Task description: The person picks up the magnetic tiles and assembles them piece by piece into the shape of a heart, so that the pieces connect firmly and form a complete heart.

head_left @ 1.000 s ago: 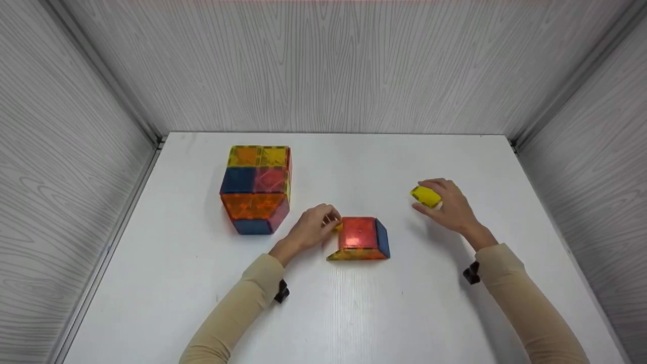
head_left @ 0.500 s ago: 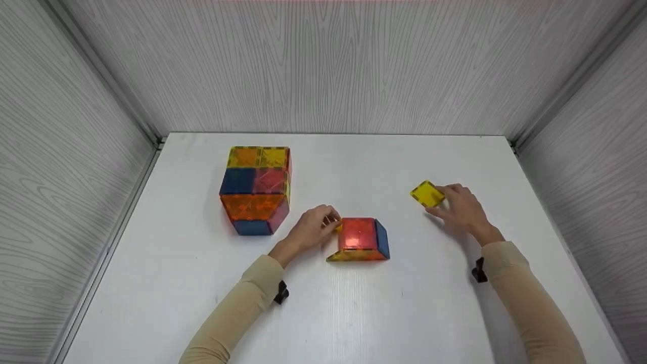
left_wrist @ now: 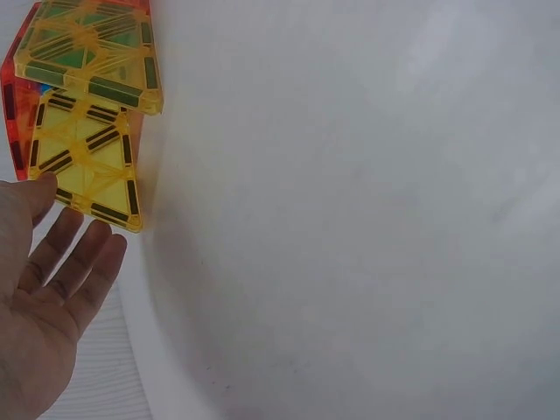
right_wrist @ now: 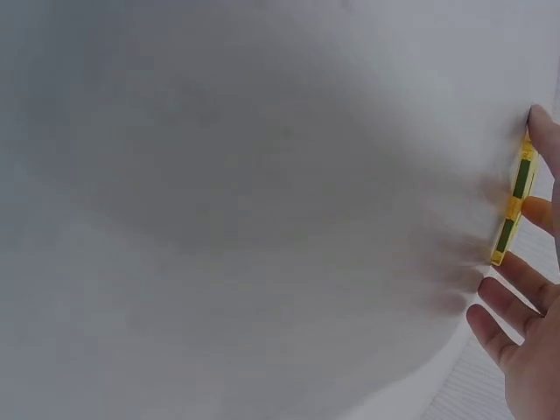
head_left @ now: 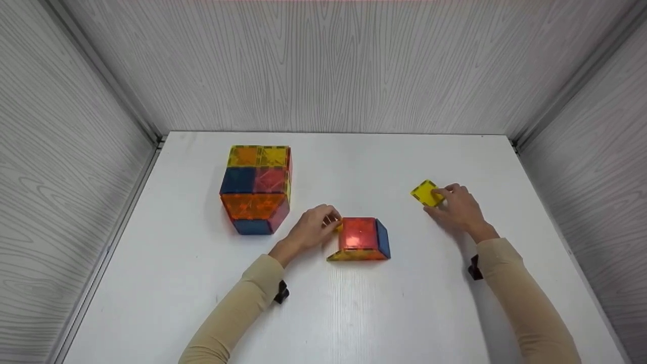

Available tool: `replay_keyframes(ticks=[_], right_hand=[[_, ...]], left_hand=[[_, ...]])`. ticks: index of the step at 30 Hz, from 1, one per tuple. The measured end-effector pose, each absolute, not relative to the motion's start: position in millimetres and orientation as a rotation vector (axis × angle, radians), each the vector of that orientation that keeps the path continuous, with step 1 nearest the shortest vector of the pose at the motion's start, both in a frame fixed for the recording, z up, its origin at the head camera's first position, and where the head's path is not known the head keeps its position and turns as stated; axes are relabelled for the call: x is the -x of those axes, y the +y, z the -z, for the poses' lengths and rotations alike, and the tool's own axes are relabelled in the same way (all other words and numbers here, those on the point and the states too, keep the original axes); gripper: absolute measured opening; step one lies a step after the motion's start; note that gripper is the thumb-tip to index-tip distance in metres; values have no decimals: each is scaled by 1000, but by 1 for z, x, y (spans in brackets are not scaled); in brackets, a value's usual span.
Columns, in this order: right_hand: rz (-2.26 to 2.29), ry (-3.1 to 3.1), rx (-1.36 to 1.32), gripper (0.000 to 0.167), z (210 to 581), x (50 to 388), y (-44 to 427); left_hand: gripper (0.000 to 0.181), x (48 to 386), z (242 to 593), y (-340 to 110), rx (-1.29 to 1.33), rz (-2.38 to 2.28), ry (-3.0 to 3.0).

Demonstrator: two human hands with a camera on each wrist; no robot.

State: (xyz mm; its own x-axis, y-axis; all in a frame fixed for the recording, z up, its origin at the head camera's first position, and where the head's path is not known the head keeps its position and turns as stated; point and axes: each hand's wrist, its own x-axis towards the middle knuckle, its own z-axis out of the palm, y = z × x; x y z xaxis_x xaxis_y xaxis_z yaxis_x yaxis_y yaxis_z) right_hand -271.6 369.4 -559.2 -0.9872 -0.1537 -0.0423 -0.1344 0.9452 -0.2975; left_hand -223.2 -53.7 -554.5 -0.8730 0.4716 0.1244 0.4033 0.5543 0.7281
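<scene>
In the head view, a small magnetic-tile structure sits near the table's middle, with a red square tile on top, a blue tile on its right and yellow and orange along the front. My left hand is at its left side and pinches the edge of a slanted yellow magnetic tile between thumb and fingers. Farther right, my right hand holds a yellow square magnetic tile at table level, thumb at the near edge and index finger on its face. The right wrist view shows this tile edge-on.
A larger magnetic-tile block in orange, yellow, blue and red stands at the left, close to my left hand. The white table is enclosed by grey wood-grain panels at the back and sides.
The yellow square tile has turned from tilted to nearly flat. My right hand has drawn back to the right, and its index finger has shifted onto the tile's face. The left hand stays put.
</scene>
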Motion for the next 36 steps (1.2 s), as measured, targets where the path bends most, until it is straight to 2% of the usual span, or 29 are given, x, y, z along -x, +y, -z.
replay_keyframes(ticks=[17,29,36], right_hand=[[738,3048,376,53,545,252,350],[816,3072,798,48,510,224,308],[841,3027,1045,47,497,206,280]], left_hand=[[18,223,545,-59,-754,-1191,2698],[38,219,502,-57,-869,-1109,2709],[60,210,484,-40,-988,-977,2741]])
